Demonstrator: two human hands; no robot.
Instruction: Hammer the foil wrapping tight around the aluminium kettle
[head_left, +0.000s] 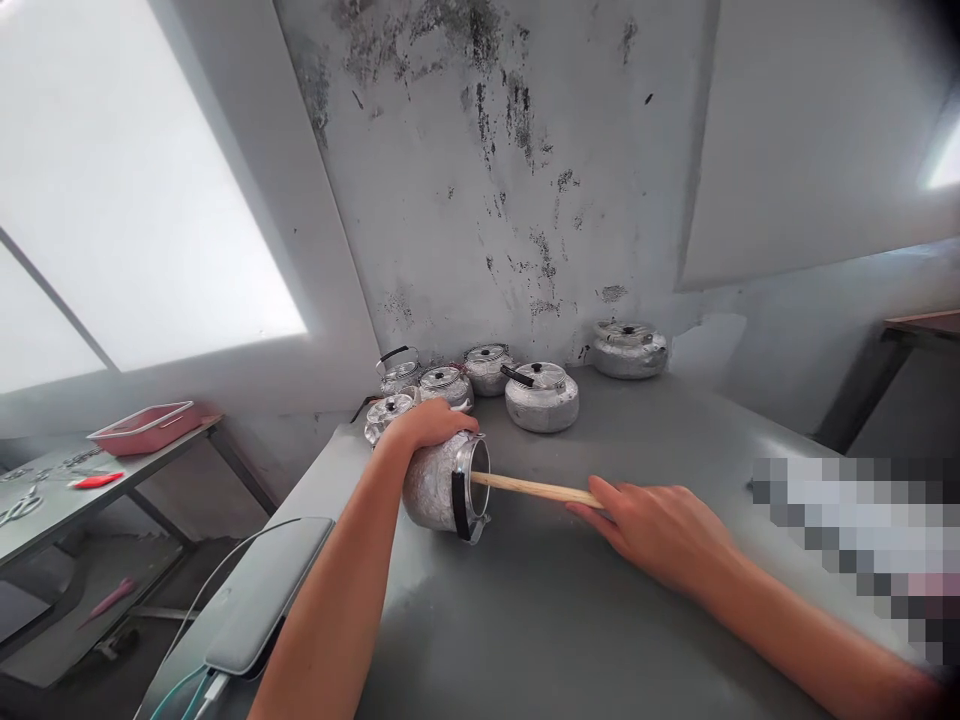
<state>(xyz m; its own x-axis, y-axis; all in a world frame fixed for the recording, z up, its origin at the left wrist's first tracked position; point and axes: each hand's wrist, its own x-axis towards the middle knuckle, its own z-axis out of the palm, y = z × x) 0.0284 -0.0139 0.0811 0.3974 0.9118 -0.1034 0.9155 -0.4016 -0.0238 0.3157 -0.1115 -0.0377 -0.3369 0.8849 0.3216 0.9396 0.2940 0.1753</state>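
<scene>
A silver metal kettle lies tipped on its side on the grey table, its open mouth facing right and its black handle hanging across the front. My left hand is wrapped over the top of the kettle. In my right hand is a light wooden stick, closed between the fingers and thumb. The stick's far end goes into the kettle's mouth, and its tip is hidden inside.
Several lidded kettles stand along the wall, one farther right. A grey power bank with cables lies at the table's left edge. A side table at left holds a pink basket and scissors.
</scene>
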